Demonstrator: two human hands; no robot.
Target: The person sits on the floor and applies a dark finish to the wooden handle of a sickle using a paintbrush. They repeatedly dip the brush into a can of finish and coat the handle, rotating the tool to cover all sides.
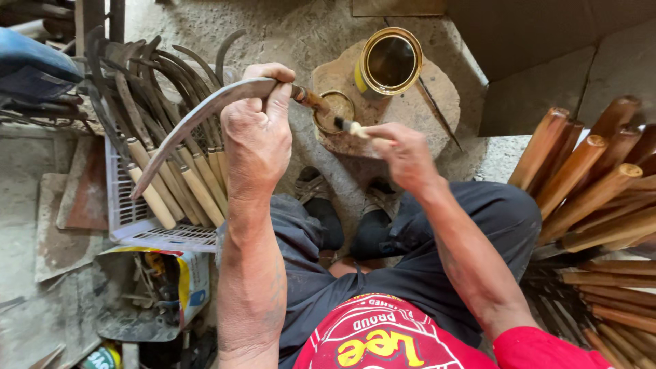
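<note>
Left hand point(257, 133) fingers wrapped the sickle point(205, 109), blade slanting down-left; right hand point(403, 154) fingers pinched a brush point(348, 126), bristles just right of the sickle's handle end.

Soft daylight is filling the whole picture, and nothing is looking too dark or too bright. The open tin can point(389, 63) at the top is shining a little on its gold rim. The right hand point(403, 156) is looking a bit blurry. Things at the edges are bending outward. Small dark shadows are sitting under the sickle blades point(147, 82) at the upper left.
</note>
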